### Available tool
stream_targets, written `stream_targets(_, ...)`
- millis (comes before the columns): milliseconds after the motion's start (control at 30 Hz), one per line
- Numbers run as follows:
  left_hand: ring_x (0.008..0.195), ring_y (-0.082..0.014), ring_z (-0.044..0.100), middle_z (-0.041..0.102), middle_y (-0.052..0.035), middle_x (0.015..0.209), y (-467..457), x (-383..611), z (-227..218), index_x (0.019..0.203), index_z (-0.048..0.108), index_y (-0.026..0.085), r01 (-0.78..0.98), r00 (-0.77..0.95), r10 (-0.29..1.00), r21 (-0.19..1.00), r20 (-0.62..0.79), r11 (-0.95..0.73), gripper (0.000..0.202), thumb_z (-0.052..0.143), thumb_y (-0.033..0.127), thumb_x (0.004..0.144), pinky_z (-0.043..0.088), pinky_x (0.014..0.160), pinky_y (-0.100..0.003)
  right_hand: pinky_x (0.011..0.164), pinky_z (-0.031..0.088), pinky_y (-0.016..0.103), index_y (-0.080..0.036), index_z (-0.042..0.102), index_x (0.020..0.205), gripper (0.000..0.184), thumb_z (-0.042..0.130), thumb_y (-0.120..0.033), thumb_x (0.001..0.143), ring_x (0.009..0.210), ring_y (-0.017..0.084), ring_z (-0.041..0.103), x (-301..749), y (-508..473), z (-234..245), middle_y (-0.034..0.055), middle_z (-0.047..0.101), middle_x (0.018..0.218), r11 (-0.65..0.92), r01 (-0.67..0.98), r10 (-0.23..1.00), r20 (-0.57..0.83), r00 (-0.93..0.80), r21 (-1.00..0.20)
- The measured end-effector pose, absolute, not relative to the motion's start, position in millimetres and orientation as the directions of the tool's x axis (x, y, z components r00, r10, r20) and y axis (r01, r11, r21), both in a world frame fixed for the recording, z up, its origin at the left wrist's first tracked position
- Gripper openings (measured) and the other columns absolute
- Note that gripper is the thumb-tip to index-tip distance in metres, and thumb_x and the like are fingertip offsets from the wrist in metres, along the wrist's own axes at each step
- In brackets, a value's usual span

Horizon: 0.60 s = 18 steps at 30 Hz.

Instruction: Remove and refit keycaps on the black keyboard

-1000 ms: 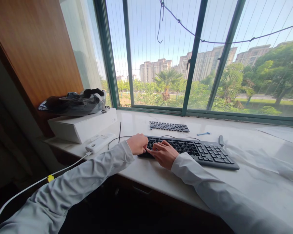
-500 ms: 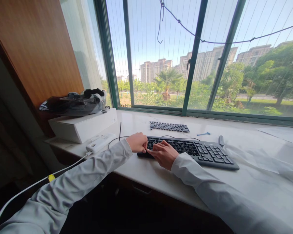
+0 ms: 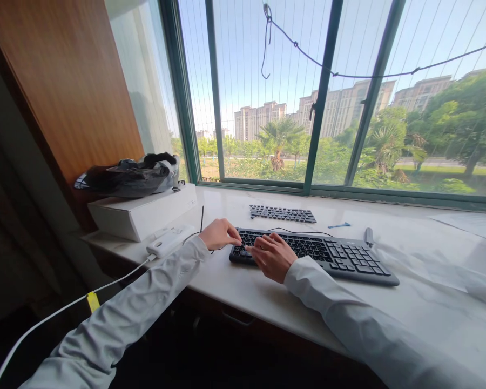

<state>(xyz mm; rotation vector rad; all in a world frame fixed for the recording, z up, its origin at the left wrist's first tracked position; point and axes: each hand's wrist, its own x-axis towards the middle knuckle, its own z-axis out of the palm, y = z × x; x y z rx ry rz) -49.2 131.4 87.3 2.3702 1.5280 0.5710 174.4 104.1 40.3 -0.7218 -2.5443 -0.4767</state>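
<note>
A dark keyboard [image 3: 340,259] lies on the white window ledge [image 3: 235,281]. My left hand [image 3: 217,233] is at the keyboard's left end, its fingers curled into a pinch just over the corner keys; what it pinches, if anything, is too small to see. My right hand [image 3: 272,255] rests on the left part of the key field with its fingers stretched flat over the keys and the index finger pointing left toward the other hand's fingertips. Both arms wear pale long sleeves.
Behind the keyboard lie a flat black key sheet [image 3: 282,213], a small blue tool [image 3: 338,225] and a short grey object [image 3: 368,236]. At the left stand a white box [image 3: 141,212] with a dark bundle [image 3: 129,175] on it and a white device [image 3: 168,241] with a cable.
My left hand has drawn a little to the left, uncovering the keyboard's left corner. My right hand stays on the keys. The view has shifted slightly.
</note>
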Motion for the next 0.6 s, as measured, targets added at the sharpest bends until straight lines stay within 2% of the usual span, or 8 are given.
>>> stream_targets(100,0.081,-0.0174,0.068,0.075,0.0005,0.08,144,-56,91,0.082,0.078,0.025,0.858,0.234,0.921,0.379,0.312,-0.346,0.018,0.072,0.037,0.071,0.049,0.079,-0.025,0.078,0.03,0.034,-0.026,0.064,0.117,0.031,0.044,-0.036,0.096,0.088,0.017,0.05,174,103,39,0.007,0.059,0.103,0.824,0.551,0.412,0.525,-0.745,0.135)
stream_targets(200,0.086,-0.0168,0.067,0.075,0.0012,0.086,166,-48,91,0.086,0.077,0.027,0.926,0.218,0.904,0.214,0.369,-0.311,0.017,0.067,0.036,0.077,0.048,0.083,-0.025,0.078,0.03,0.034,-0.027,0.067,0.113,0.031,0.045,-0.04,0.096,0.089,0.017,0.05,172,101,38,0.0062,0.058,0.101,0.836,0.542,0.426,0.522,-0.739,0.084)
stream_targets(333,0.092,-0.0203,0.067,0.075,-0.0022,0.089,207,-24,81,0.089,0.076,0.026,0.952,0.227,0.91,0.118,0.347,-0.283,0.017,0.064,0.033,0.079,0.048,0.083,-0.027,0.077,0.029,0.034,-0.027,0.067,0.112,0.031,0.045,-0.041,0.096,0.088,0.017,0.05,172,100,38,0.0057,0.058,0.1,0.837,0.542,0.429,0.531,-0.731,0.07)
stream_targets(433,0.092,-0.0231,0.066,0.073,-0.0048,0.096,236,-8,72,0.094,0.075,0.027,0.959,0.253,0.91,0.039,0.329,-0.281,0.02,0.059,0.033,0.083,0.049,0.082,-0.031,0.076,0.029,0.033,-0.024,0.064,0.114,0.03,0.044,-0.037,0.097,0.085,0.016,0.05,174,100,40,0.0057,0.058,0.098,0.841,0.534,0.404,0.557,-0.726,0.086)
stream_targets(600,0.096,-0.0238,0.065,0.072,-0.0065,0.101,273,4,63,0.096,0.074,0.026,0.934,0.358,0.888,-0.113,0.289,-0.339,0.019,0.063,0.028,0.08,0.045,0.087,-0.032,0.074,0.027,0.033,-0.024,0.067,0.102,0.023,0.046,-0.03,0.095,0.08,0.015,0.048,179,106,39,0.0039,0.058,0.09,0.814,0.569,0.402,0.595,-0.696,0.116)
